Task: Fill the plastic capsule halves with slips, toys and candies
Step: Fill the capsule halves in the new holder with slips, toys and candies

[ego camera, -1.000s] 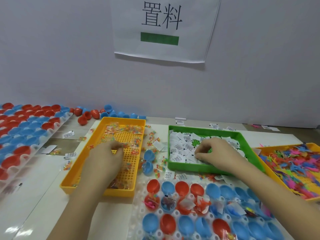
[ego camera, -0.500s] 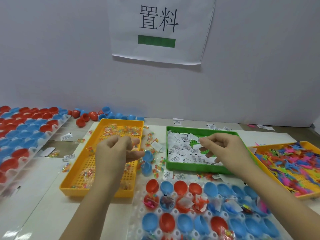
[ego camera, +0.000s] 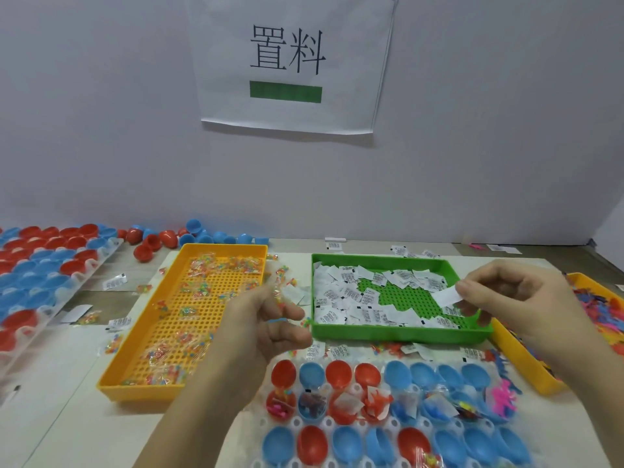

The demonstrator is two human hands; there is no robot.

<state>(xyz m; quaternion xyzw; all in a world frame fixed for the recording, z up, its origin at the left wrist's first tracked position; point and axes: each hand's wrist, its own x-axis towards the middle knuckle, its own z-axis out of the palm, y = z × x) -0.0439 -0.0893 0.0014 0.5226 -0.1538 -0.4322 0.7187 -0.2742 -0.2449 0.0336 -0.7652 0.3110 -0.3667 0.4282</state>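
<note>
Fig.: my L hand (ego camera: pixel 266 325) pinches a candy pkt (ego camera: pixel 281 294), R hand (ego camera: pixel 520 298) pinches one slip (ego camera: pixel 446 296) above the green tray (ego camera: pixel 398 332); best dropped one apiece into empty capsule halves (ego camera: pixel 337 372) just below, no doubling.

Toy tray (ego camera: pixel 518 359): cut by right edge, partly behind right hand (ego camera: pixel 526 305). Rack (ego camera: pixel 96 263): cut by left edge. Packet (ego camera: pixel 279 293) at left hand (ego camera: pixel 260 332): blurred.
</note>
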